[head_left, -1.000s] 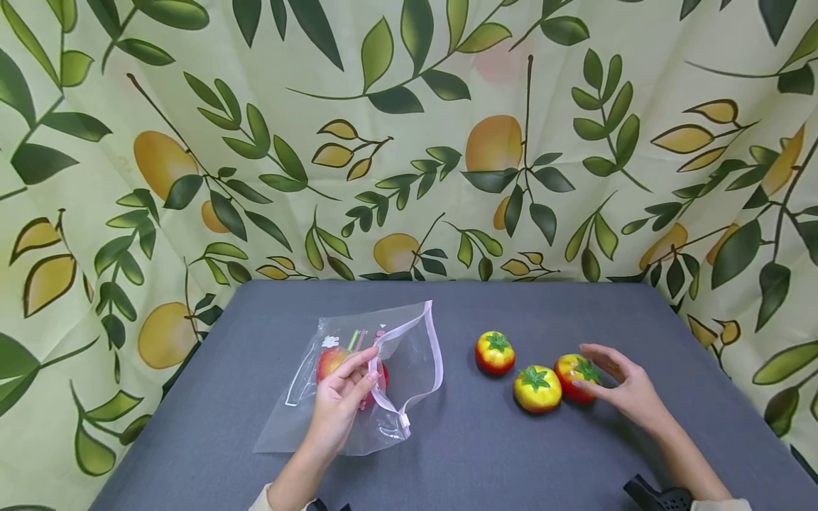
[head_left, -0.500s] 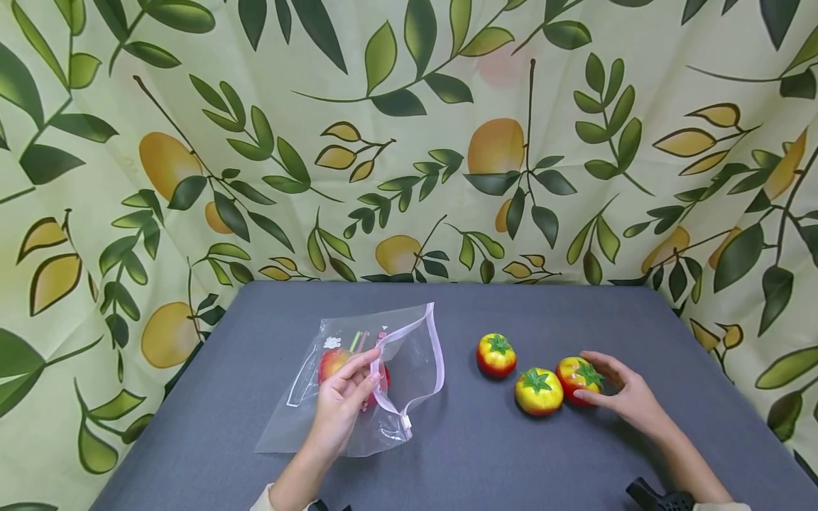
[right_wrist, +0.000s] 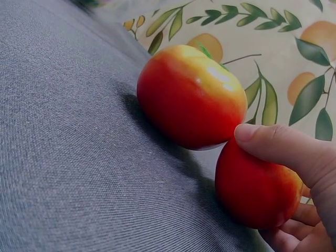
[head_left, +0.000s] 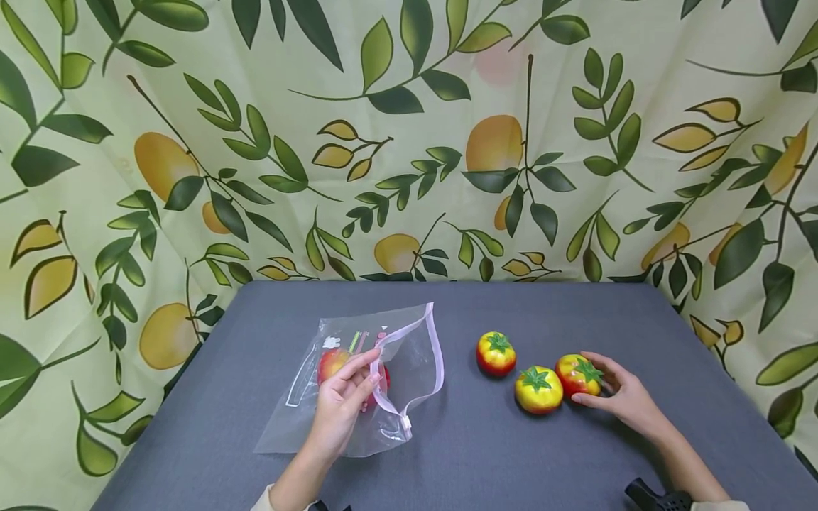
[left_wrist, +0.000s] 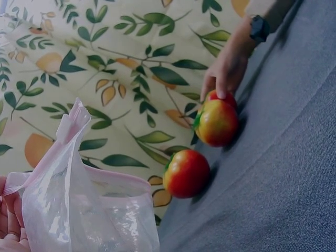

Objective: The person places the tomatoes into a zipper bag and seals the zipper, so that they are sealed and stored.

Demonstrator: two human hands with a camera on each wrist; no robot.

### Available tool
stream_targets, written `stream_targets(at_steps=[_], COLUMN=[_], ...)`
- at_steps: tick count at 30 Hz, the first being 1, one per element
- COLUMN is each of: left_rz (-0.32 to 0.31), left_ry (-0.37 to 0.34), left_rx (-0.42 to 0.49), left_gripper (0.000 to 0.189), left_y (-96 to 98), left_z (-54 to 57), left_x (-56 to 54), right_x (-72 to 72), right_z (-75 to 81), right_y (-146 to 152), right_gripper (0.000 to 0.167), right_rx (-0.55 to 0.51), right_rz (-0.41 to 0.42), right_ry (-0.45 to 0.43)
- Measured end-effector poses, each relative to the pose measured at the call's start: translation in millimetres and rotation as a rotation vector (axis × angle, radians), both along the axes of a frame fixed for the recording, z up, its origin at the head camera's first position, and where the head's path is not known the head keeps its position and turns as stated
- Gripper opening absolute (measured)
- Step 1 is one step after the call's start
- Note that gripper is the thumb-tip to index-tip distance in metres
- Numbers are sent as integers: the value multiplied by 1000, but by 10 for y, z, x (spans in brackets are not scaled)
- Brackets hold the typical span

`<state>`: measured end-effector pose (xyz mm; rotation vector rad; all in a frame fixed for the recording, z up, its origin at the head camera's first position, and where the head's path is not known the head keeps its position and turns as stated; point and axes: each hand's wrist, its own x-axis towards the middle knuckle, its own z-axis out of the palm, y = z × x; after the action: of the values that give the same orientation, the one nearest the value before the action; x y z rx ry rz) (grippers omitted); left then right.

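My left hand (head_left: 345, 397) pinches the near rim of a clear zip bag (head_left: 307, 419) with a pink-lilac edge, its mouth spread toward the right. Inside the bag a red-and-yellow fruit (head_left: 330, 362) shows through the plastic, partly behind my hand. On the right, my right hand (head_left: 623, 394) holds a red-yellow tomato (head_left: 575, 372) with a green star-shaped top, thumb on the near side and fingers round the far side. In the right wrist view this tomato (right_wrist: 257, 189) touches a second, yellower tomato (right_wrist: 191, 97).
A third tomato (head_left: 495, 353) stands a little farther back, between the bag and the pair. Everything rests on a grey cloth-covered table (head_left: 460, 454). A leaf-and-fruit patterned curtain (head_left: 409, 142) hangs behind and along both sides.
My right hand has closed its thumb and fingers in on the rightmost tomato. The left hand and the bag look unchanged.
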<state>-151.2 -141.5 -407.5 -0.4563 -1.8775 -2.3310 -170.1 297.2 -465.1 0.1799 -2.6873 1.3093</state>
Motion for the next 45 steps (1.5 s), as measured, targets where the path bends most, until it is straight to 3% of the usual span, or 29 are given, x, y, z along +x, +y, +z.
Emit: stream_targets(at_steps=[6,45], left_rz=[-14,-21], left_ry=[35,61], left_rx=[16,25], left_gripper=[36,42], left_y=[10,3], left_z=[13,-2], left_x=[7,3], right_x=[-4,-16], right_z=[-19,118], right_y=[-5,21], right_gripper=[72,72], right_rx=[6,-46], right_rz=[-9,-16], right_ry=[-36,-2])
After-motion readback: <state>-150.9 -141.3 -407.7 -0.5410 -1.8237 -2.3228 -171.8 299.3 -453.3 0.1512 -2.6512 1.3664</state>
